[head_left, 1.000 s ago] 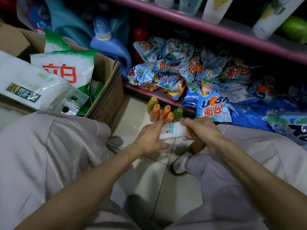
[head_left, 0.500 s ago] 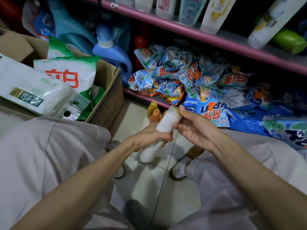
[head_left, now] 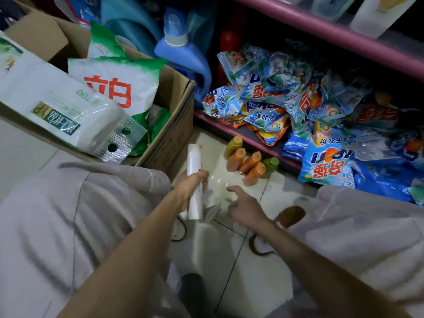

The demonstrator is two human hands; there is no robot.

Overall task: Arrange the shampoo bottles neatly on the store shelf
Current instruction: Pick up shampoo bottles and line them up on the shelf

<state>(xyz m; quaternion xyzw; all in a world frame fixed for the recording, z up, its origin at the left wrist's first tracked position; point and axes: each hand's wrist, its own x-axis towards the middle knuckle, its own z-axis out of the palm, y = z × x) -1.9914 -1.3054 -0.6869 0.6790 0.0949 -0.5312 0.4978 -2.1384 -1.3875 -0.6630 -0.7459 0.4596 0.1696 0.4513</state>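
Your left hand [head_left: 191,183] grips the white shampoo bottle [head_left: 194,177] around its middle, upright above the floor, while your right hand [head_left: 244,204] stays empty with loose fingers; the bottle looks light, stiff and smooth, so hold its body firmly.

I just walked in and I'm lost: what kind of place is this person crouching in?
Most likely a small shop's laundry and toiletries aisle. A pink shelf carries bottles, detergent packets are heaped on the lowest shelf, and a cardboard box of stock sits on the tiled floor.
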